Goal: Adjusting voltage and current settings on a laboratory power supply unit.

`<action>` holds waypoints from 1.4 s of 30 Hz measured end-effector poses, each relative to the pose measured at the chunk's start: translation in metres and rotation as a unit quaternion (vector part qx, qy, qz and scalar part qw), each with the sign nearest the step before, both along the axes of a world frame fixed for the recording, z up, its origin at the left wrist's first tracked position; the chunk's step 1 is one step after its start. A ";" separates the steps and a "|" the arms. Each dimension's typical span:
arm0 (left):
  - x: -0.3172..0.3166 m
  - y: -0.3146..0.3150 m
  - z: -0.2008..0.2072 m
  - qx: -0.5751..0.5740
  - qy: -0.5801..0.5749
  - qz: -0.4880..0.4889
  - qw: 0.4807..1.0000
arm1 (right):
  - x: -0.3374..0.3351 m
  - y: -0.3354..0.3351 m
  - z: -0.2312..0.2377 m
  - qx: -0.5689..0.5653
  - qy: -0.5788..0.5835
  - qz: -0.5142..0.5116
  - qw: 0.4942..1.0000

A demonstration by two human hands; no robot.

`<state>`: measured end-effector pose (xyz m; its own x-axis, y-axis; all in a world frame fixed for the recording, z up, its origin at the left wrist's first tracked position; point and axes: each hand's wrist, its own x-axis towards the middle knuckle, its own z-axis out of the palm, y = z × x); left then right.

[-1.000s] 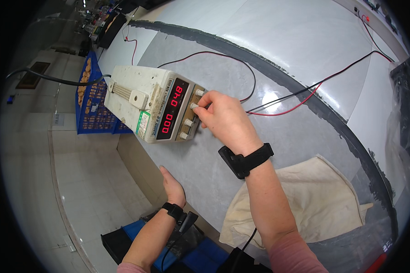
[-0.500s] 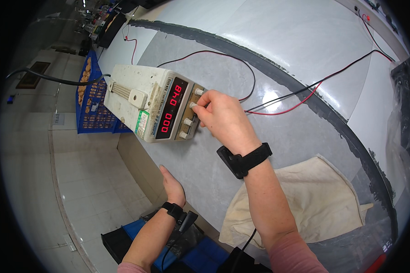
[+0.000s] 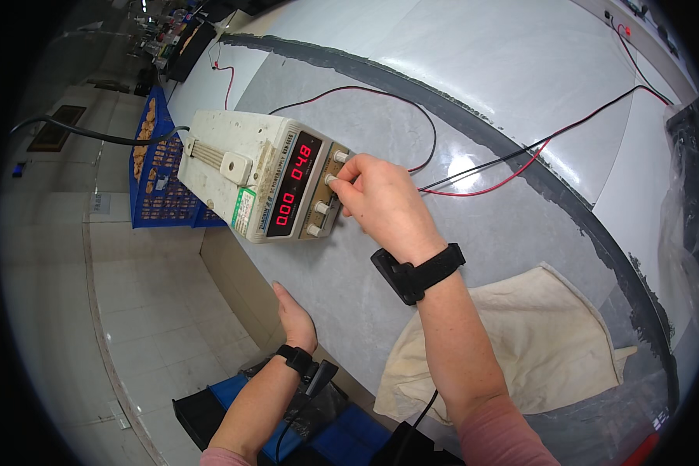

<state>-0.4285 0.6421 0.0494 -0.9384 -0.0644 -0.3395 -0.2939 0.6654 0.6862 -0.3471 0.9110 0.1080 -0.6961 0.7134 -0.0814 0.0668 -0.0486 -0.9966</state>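
Note:
A white bench power supply (image 3: pixel 225 167) with a lit red digital display (image 3: pixel 293 185) stands on the grey table, its front panel facing right. My right hand (image 3: pixel 388 203) pinches one of the several small knobs (image 3: pixel 330 179) on that panel between thumb and fingertips. Lower down, my left hand (image 3: pixel 295 320) rests at the table's near edge, holding nothing, with its fingers stretched out. Part of its palm side is hidden. Each wrist wears a black strap with a small black device.
A cream cloth (image 3: pixel 520 342) lies under my right forearm. Red and black leads (image 3: pixel 489 186) cross the table behind the supply. A blue plastic basket (image 3: pixel 163 182) with brown pieces stands at the left. Blue and black bins (image 3: pixel 349 435) sit below the table edge.

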 end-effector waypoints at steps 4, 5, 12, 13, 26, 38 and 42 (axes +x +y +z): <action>0.003 0.005 0.005 -0.006 -0.002 0.009 1.000 | 0.000 0.000 0.001 -0.004 -0.005 0.003 1.000; 0.003 0.006 0.005 -0.006 -0.002 0.009 1.000 | 0.000 0.000 0.001 -0.002 -0.006 0.004 1.000; 0.004 0.005 0.006 -0.003 0.000 0.003 1.000 | 0.000 0.000 0.001 0.001 -0.008 0.003 1.000; 0.003 0.003 0.005 0.002 -0.002 0.000 1.000 | 0.000 -0.001 0.001 0.001 -0.006 0.002 1.000; 0.000 0.000 0.000 -0.002 0.014 0.001 1.000 | -0.002 -0.001 -0.005 0.025 -0.013 0.009 1.000; 0.002 0.003 0.002 0.001 0.004 0.004 1.000 | -0.001 -0.001 -0.003 0.009 -0.005 -0.001 1.000; 0.002 0.002 0.001 -0.003 0.010 0.001 1.000 | -0.001 -0.001 -0.003 0.007 -0.003 -0.001 1.000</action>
<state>-0.4267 0.6438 0.0501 -0.9451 -0.0687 -0.3195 -0.2814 0.6683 0.6886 -0.3483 0.9102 0.1053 -0.6943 0.7158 -0.0748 0.0724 -0.0339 -0.9968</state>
